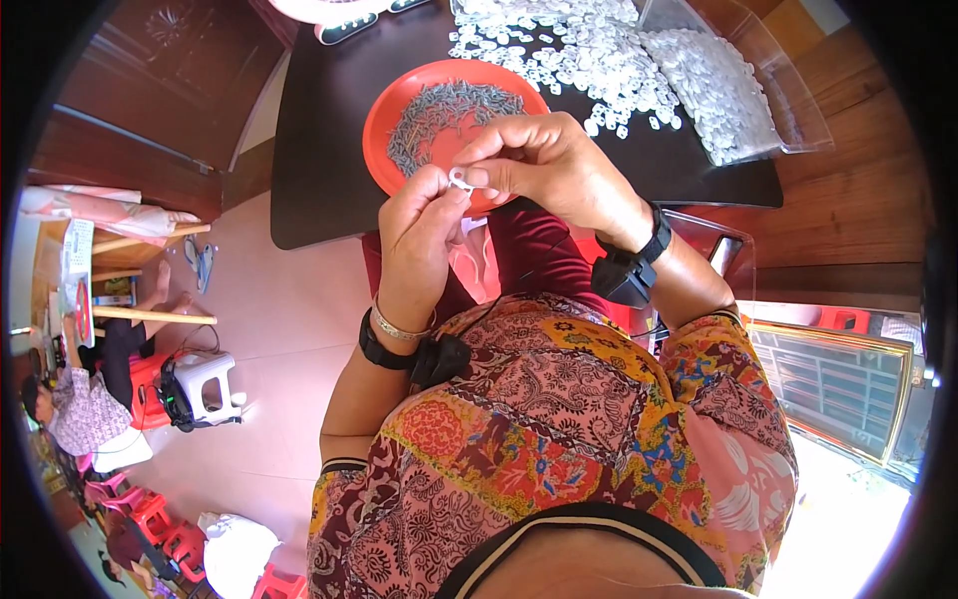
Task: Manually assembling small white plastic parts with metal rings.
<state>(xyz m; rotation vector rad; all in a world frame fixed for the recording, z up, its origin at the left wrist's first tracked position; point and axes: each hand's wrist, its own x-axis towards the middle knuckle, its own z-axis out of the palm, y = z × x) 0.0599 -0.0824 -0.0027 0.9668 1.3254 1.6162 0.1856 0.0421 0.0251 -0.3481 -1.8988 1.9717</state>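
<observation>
Both hands are up over the near edge of the dark table (pixel 329 130), meeting at one small white plastic clip (pixel 460 180). The left hand (pixel 419 235) pinches the clip from below with thumb and forefinger pressed together on it; its other fingers are curled in. The right hand (pixel 544 165) comes in from the right, its fingertips closed on the same clip from above. The clip sits between the two hands, just above the lower rim of the red plate (pixel 384 110).

The red plate holds a heap of small grey metal nails (pixel 444 115), spread across its middle. Behind it lies a loose pile of white plastic clips (pixel 559 45) on the table, running into a clear plastic container (pixel 788 95) tipped on its side, also full of them.

A black wrist strap is on each arm, plus a gold bangle (pixel 394 327) on the left. Another person (pixel 80 409) sits on the floor at far left, near a white stool (pixel 205 384).
</observation>
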